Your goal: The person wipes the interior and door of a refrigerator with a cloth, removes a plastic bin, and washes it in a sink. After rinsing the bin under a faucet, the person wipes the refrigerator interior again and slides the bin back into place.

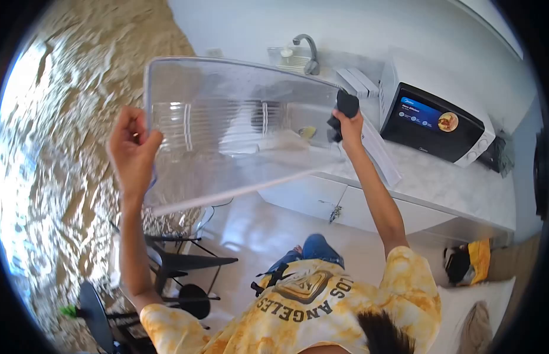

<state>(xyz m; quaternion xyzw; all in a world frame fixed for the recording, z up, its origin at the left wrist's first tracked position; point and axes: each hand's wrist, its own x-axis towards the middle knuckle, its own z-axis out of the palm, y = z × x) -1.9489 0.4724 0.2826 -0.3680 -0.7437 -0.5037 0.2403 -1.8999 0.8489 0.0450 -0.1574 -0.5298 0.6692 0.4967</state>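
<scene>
A large see-through plastic piece (227, 177) with a thick, rounded rim is held up in front of me, tilted, over the floor and the counter's near side. My left hand (134, 147) is closed on its left edge, with thumb and curled fingers at the rim. At the upper right corner my right hand (350, 125) is wrapped round a bulky black piece (347, 104) that sits against the plastic's edge. I cannot tell whether the black piece is fixed to the plastic. The sink area shows blurred through the plastic.
A marble-look counter (445, 183) runs along the wall, with a tap (311, 50), white boxes (358, 81) and a black-and-white microwave (437, 124). Keys (335, 213) hang at a cabinet door. Black chairs (180, 259) stand at lower left, beside a shiny crinkled curtain (74, 159).
</scene>
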